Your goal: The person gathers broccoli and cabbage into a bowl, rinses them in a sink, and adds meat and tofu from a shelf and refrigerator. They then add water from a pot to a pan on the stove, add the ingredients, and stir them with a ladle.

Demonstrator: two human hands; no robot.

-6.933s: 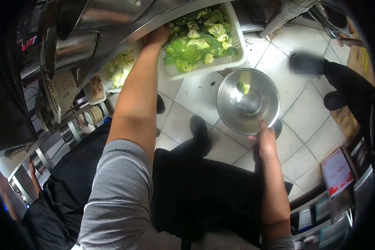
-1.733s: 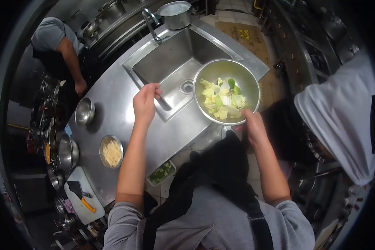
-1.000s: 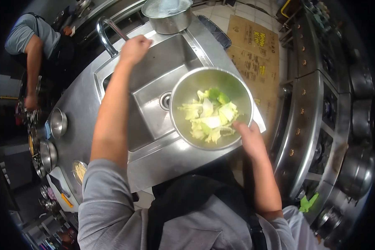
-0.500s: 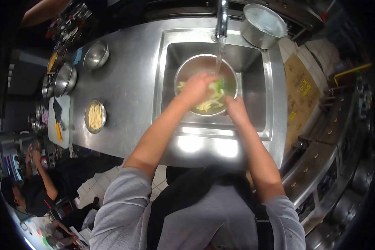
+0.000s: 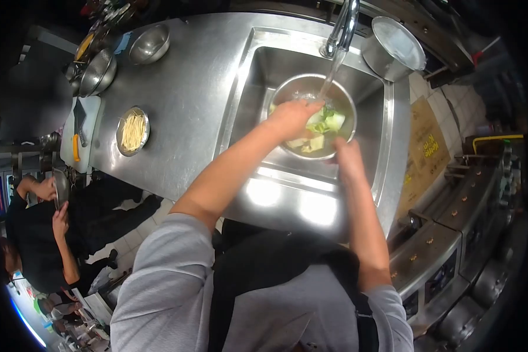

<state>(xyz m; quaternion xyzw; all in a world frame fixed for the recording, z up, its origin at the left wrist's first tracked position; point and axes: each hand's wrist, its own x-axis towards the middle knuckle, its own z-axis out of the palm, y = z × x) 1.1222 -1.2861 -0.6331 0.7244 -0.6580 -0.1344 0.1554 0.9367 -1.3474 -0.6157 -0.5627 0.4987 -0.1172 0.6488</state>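
A metal bowl (image 5: 353,100) sits in the sink (image 5: 249,88) under running water from the tap (image 5: 347,29). Cut green and pale vegetables (image 5: 333,122) lie in the water inside it. My left hand (image 5: 296,119) reaches over the bowl's left side, its fingertips near the stream; the fingers are partly hidden, so a hold cannot be made out. At the bowl's lower right rim, my right hand (image 5: 347,154) grips the edge.
Left on the counter (image 5: 182,76) are a bowl of pale strips (image 5: 134,132), an empty metal bowl (image 5: 150,45), stacked bowls (image 5: 98,73) and a cutting board (image 5: 88,146) with a knife (image 5: 79,122). A pot (image 5: 387,56) stands behind the sink. Another person (image 5: 41,234) holds a pan.
The view has shifted and turned slightly. My left hand no longer covers the greens, which now lie spread in the bowl. My right hand stays at the rim. The other person now holds a pan.
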